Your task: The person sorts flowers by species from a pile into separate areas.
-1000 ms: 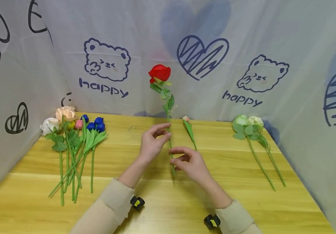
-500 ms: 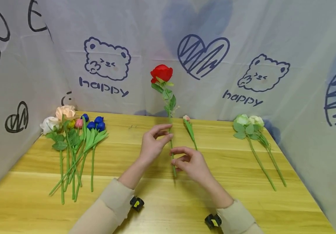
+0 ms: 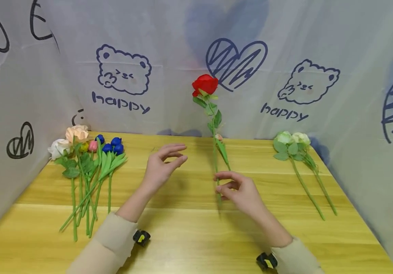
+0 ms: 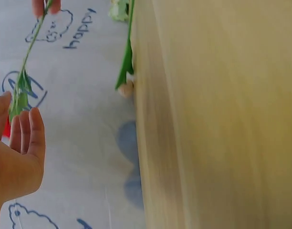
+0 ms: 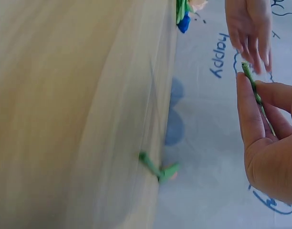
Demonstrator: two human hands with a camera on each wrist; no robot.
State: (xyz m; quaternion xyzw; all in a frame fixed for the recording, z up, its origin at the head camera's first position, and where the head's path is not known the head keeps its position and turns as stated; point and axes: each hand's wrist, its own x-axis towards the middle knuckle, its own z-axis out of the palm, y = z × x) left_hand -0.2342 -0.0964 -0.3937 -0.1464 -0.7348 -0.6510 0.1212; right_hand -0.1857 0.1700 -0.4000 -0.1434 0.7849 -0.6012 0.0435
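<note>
A red rose point(image 3: 205, 85) with green leaves stands nearly upright over the middle of the table. My right hand point(image 3: 242, 192) pinches its stem near the lower end between thumb and fingers; in the right wrist view the cut stem end point(image 5: 245, 68) pokes out past the fingertips. To the left, my left hand point(image 3: 162, 165) hangs apart from the stem, thumb and fingers parted and nothing between them. Behind the rose, a pale pink tulip point(image 3: 221, 149) lies on the table, partly covered by the rose stem and my right hand.
On the left of the wooden table point(image 3: 182, 236) lies a pile of flowers: a white rose point(image 3: 59, 148), a peach rose point(image 3: 77, 133), a pink tulip point(image 3: 93, 145) and blue tulips point(image 3: 116, 146). Two pale green-white flowers point(image 3: 283, 137) lie at the right. A printed cloth point(image 3: 179, 38) hangs behind.
My left hand has let go of the rose stem and moved left. My right hand has carried the rose to the right, so it now overlaps the pale pink tulip.
</note>
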